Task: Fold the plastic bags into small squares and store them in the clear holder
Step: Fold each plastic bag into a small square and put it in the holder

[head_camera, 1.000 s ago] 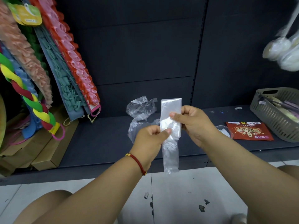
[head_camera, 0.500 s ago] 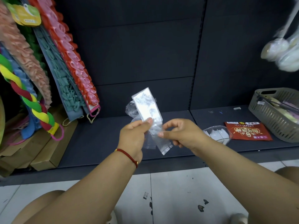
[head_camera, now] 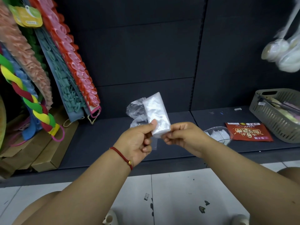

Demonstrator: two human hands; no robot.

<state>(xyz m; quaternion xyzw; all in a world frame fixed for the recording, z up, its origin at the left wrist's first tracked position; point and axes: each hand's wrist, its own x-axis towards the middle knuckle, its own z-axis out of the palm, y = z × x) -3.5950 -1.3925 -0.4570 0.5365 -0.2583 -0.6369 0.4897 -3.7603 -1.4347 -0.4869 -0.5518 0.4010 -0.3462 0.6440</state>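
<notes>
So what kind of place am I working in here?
Most likely a shop aisle, down at a low display shelf. Colourful ruffled goods with a yellow product tag lean at the left, wrapped ladles hang at the right, and a grey basket holds stock.

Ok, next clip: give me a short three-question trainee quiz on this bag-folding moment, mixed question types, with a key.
1. True or false: both the left hand and the right hand pinch the folded plastic strip.
2. Multiple choice: the clear holder sits on the shelf
A. left of the crumpled loose bag
B. beside the red packet
C. inside the grey basket
3. Fill in: the clear holder already contains folded ____.

Key: 1 true; 2 B; 3 bags, seen as small white squares inside it.
</notes>
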